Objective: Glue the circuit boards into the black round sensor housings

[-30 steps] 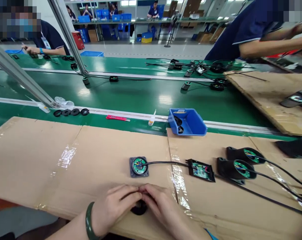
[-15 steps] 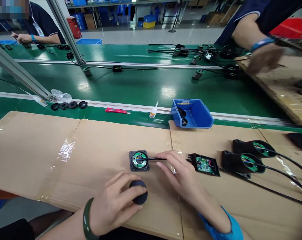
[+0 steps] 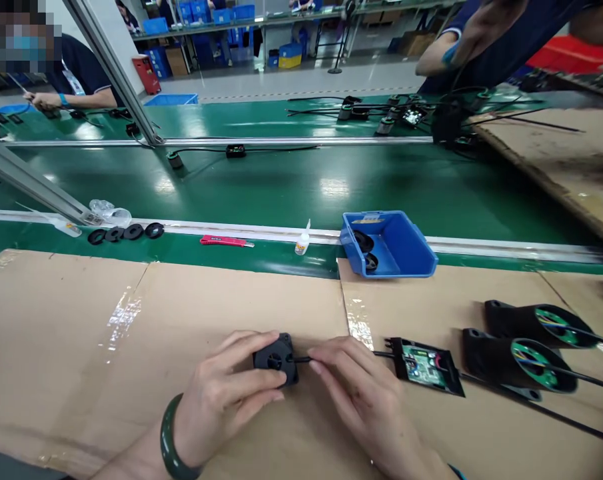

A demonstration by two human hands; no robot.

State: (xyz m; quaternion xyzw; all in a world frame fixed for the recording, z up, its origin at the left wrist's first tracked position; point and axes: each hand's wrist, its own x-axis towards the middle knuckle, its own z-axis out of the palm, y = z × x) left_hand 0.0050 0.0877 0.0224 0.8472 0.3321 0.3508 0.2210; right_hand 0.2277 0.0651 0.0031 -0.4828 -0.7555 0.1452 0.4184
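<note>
On the cardboard, a small square black housing (image 3: 290,373) has a black round cap (image 3: 274,360) lying over its face, and the green board inside is hidden. My left hand (image 3: 226,393) holds the cap from the left, thumb and fingers closed around its sides. A thin black cable (image 3: 302,359) leaves the housing's right side. My right hand (image 3: 356,383) pinches it close to the housing. Farther right, the cable meets a flat black case with an exposed green circuit board (image 3: 426,365).
Two black cylindrical housings (image 3: 518,360) with wired green boards lie at the right. Behind the cardboard (image 3: 131,373) are a blue bin (image 3: 401,247) with black rings, a small glue bottle (image 3: 302,241), a red cutter (image 3: 226,241) and black rings (image 3: 133,232). Co-workers sit across the green table.
My left hand has brought the round cap up and onto the square housing, covering its green board. My right hand stays on the cable. The view has shifted slightly.
</note>
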